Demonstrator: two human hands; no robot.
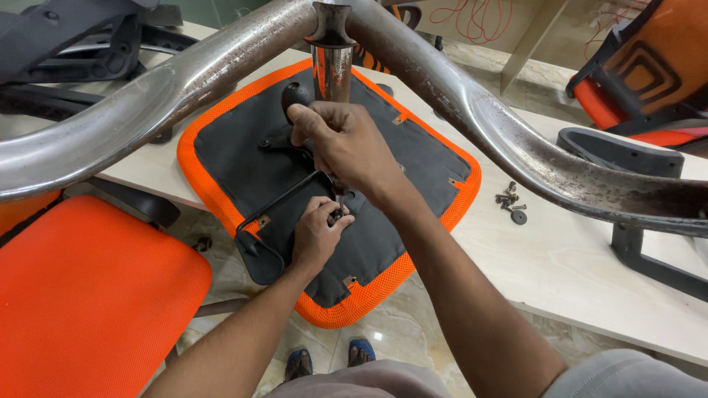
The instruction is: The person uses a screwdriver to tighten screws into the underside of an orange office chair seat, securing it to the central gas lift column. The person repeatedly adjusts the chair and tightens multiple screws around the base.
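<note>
An upturned chair seat (428,158), black underneath with an orange mesh border, lies on a pale table (560,258). A chrome gas column (333,70) rises from its middle into a worn metal star base (184,81) that spans the top of the view. My right hand (346,144) is closed around a tool or fitting just below the column; what it grips is hidden. My left hand (317,232) pinches a small screw or bolt against the black mechanism near a thin black lever (284,195).
Several loose screws and a washer (511,203) lie on the table right of the seat. An orange mesh cushion (88,295) sits at lower left. Black chair parts (619,151) and an orange backrest (649,66) stand at right. My feet in sandals (328,361) show on the tiled floor.
</note>
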